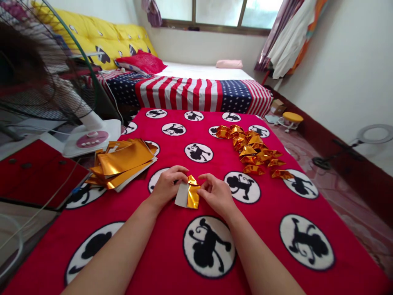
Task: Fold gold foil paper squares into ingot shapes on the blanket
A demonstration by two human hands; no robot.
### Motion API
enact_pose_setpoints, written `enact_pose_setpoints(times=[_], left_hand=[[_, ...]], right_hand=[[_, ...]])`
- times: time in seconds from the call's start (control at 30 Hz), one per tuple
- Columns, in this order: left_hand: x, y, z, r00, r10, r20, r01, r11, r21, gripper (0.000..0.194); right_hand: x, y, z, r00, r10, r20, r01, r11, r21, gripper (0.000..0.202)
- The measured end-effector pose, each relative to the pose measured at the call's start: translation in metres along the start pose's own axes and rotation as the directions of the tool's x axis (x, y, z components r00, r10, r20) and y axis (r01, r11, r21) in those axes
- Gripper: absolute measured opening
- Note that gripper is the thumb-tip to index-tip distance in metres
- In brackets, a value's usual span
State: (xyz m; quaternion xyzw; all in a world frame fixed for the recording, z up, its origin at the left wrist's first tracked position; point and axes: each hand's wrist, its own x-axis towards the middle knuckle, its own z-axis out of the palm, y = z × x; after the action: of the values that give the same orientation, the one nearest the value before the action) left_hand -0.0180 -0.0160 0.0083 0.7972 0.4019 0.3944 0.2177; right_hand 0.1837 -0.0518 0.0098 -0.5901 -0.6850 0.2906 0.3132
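Observation:
Between my hands, at the middle of the red cloth, is a partly folded sheet of gold foil paper (193, 197). Its left part shows a pale backing, its right part shiny gold, and its far end is folded to a point. My left hand (170, 182) pinches the sheet's far left edge. Along the right edge, my right hand (215, 192) has its thumb and fingertips closed on the paper. A loose stack of gold foil sheets (125, 160) lies to the left. Several folded gold paper ingots (248, 150) are heaped at the right.
The red cloth (172, 266) with monkey prints covers the table. A fan (98, 135) stands at the left, beside the stack. Beyond the table is a bed (190, 92); on the floor at right are a yellow stool (292, 117) and a ring-light stand (322, 162).

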Motion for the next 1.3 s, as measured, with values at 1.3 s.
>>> enact_pose_setpoints(times=[1.3], left_hand=[[-0.037,0.04,0.016,0.991,-0.004,0.134,-0.003,0.999,0.051,0.026]], right_hand=[[-0.01,0.002,-0.031,0.979,-0.184,0.092,0.185,0.983,-0.004,0.032]])
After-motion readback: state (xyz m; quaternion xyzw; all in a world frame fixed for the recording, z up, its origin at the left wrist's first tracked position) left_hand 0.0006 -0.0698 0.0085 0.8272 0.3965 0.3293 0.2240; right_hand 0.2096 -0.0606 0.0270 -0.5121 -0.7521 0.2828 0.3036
